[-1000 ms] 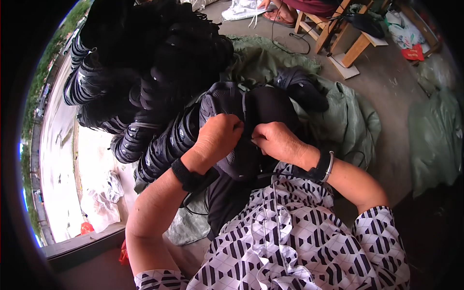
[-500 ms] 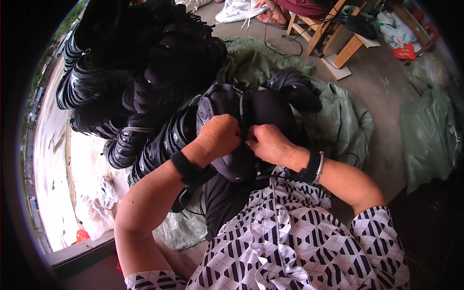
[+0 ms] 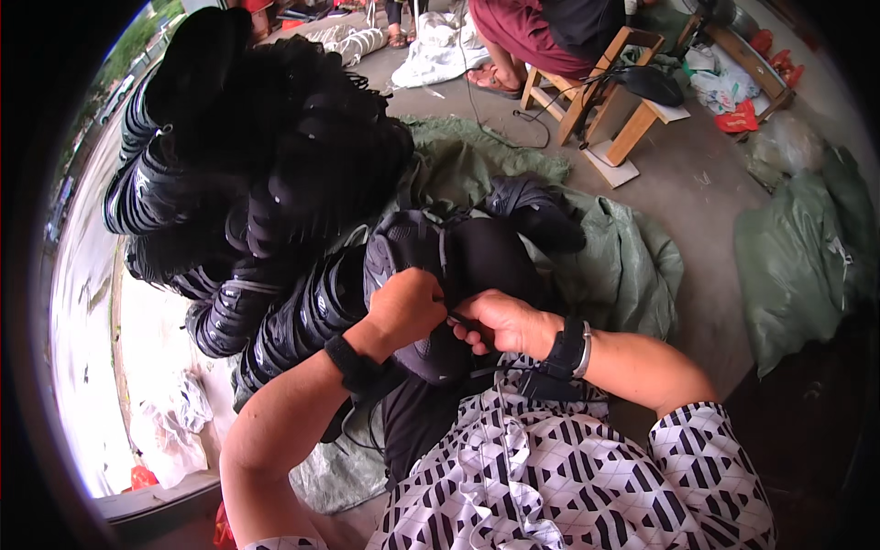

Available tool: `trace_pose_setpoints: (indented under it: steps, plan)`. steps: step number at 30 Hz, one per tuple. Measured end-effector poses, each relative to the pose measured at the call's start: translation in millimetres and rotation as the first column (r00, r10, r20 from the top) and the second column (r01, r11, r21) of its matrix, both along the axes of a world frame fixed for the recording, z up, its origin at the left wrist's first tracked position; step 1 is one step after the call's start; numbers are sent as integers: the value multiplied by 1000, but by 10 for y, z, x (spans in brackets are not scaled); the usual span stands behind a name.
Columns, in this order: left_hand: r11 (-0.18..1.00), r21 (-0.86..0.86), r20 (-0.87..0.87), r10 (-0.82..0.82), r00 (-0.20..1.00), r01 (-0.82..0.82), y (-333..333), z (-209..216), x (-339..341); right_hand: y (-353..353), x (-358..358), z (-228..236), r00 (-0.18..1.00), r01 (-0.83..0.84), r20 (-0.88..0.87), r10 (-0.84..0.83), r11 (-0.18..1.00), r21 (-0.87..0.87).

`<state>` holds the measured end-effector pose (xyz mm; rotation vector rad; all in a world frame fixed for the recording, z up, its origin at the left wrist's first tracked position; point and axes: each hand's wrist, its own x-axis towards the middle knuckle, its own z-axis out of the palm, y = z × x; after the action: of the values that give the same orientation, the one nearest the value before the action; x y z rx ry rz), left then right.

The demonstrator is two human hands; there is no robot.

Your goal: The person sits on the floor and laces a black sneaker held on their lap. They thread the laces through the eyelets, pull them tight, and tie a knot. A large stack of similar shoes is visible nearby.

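Note:
A dark grey shoe upper with mesh texture lies across my lap, toe toward me. My left hand is closed over its middle, the fingertips gripping it near the opening and partly hidden. Close beside it on the right, my right hand is turned partly palm up, fingers curled around a thin black cord that looks like a shoelace. The fingertips of both hands nearly meet. Black trousers cover my knee beyond the right hand.
Large stacks of black shoe uppers rise at the left. Another dark upper lies past my knee on a green woven sheet. A person sits near a wooden stool; a green sack stands at right.
My right hand has rolled from knuckles up to partly palm up, showing the curled fingers and dark cord. The view has tilted up, so the surroundings and both hands sit lower.

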<state>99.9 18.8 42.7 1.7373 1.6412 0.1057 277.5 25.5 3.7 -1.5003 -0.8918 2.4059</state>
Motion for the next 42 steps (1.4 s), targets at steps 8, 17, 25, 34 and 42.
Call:
trace_pose_setpoints:
  steps: [8,17,25,34,42]
  plan:
    - [994,6,338,104,935,-112,-145,-91,-50,-88,-43,87,961,-250,233,148,823,510]
    - [942,322,270,4,963,-94,-414,-70,1,16,28,70,907,-420,401,132,361,833]
    - [844,23,786,316,532,-536,-348,134,59,352,67,483,658,-668,693,296,-195,718]
    - [998,5,68,-58,996,58,131,195,72,470,194,146,771,-514,560,303,-223,828]
    - [903,-256,-234,-405,884,346,410,361,213,471,182,97,803,-400,501,324,-329,855]
